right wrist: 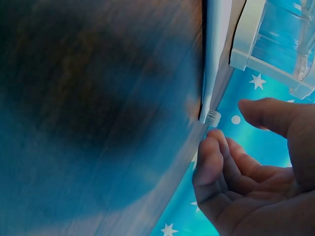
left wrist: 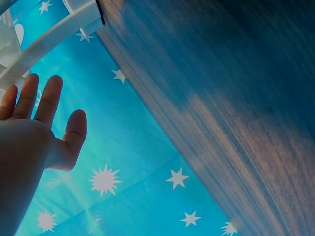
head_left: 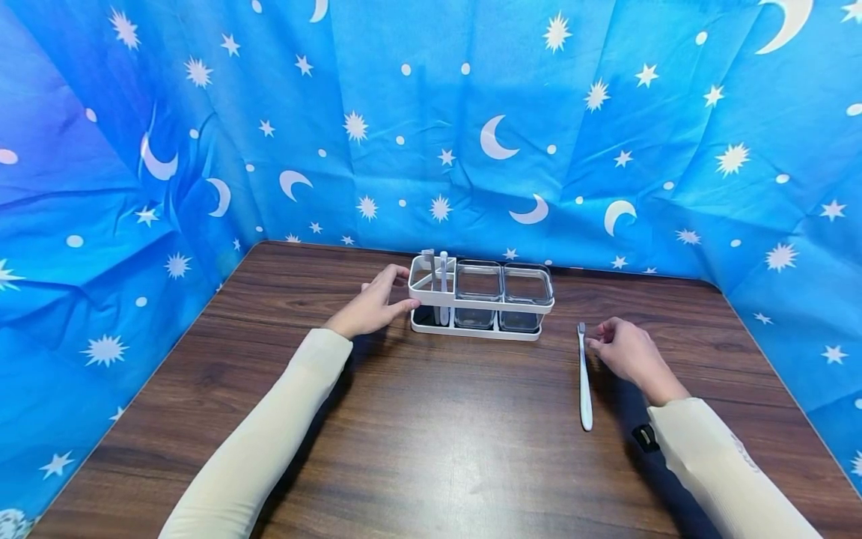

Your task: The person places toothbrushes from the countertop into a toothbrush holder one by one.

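Note:
A white toothbrush (head_left: pixel 584 389) lies on the table with its bristle head pointing away from me. My right hand (head_left: pixel 626 350) hovers just right of that head; in the right wrist view the thumb (right wrist: pixel 268 115) and loosely bent fingers stand apart, with nothing between them. A white toothbrush holder (head_left: pixel 471 335) stands at the back of the table. Against its left end my left hand (head_left: pixel 373 303) rests, fingers extended and thumb at the front corner. The left wrist view shows those fingertips (left wrist: pixel 51 88) right at the holder's white rail (left wrist: pixel 47 42).
The holder's left section has a grey toothbrush (head_left: pixel 433 273) and a slim white stick-like item (head_left: pixel 444 277) standing upright. Two clear cups sit to their right, the left cup (head_left: pixel 477 319) beside the right cup (head_left: pixel 520 322). A blue star-patterned cloth (head_left: pixel 431 150) hangs behind the wooden table (head_left: pixel 431 419).

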Demonstrator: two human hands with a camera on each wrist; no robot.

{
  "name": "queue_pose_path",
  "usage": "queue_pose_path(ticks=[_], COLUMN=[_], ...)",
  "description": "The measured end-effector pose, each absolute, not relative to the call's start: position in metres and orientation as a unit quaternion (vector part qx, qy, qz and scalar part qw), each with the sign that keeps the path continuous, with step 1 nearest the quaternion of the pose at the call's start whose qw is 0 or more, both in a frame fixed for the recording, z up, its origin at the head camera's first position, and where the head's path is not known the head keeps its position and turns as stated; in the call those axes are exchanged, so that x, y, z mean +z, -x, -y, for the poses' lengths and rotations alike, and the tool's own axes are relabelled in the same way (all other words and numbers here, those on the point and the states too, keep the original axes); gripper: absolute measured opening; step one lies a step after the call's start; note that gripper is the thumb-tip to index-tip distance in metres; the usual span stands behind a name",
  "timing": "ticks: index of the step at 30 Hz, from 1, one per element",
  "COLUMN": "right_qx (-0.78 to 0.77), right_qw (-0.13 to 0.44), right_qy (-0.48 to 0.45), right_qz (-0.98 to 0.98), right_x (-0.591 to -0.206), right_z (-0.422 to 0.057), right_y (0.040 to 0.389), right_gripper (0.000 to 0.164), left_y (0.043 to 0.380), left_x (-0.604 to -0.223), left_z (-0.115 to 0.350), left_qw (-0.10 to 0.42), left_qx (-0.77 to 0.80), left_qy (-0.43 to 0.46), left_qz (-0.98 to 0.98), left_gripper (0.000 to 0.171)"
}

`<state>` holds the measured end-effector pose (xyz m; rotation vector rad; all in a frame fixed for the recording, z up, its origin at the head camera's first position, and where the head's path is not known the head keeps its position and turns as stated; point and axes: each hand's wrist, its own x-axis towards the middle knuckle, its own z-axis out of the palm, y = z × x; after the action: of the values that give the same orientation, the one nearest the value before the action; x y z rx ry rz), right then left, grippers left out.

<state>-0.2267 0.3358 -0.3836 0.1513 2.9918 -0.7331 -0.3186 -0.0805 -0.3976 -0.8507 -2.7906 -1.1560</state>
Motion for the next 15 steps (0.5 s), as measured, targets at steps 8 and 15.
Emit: queue_pose_path(ticks=[8, 15], right_qx=[-0.222, -0.214], right_qw=[0.084, 0.090], right_qy=[-0.056, -0.053], right_qz=[-0.970, -0.971], right_x=[-0.3865, -0.3899], right_z=[-0.3327, -0.3300], right_y=[0.2269, 0.2286], right_gripper=[0.032, 0.027], left_y=[0.3188, 0.3199], left_x=[-0.3976, -0.3983], left_z=[0.0815, 0.0819], left_qw=[-0.002, -0.001], left_qx=[-0.372, -0.369], left_qy=[0.273, 0.272], left_qz=[0.887, 0.889], left_gripper=[0.054, 0.055])
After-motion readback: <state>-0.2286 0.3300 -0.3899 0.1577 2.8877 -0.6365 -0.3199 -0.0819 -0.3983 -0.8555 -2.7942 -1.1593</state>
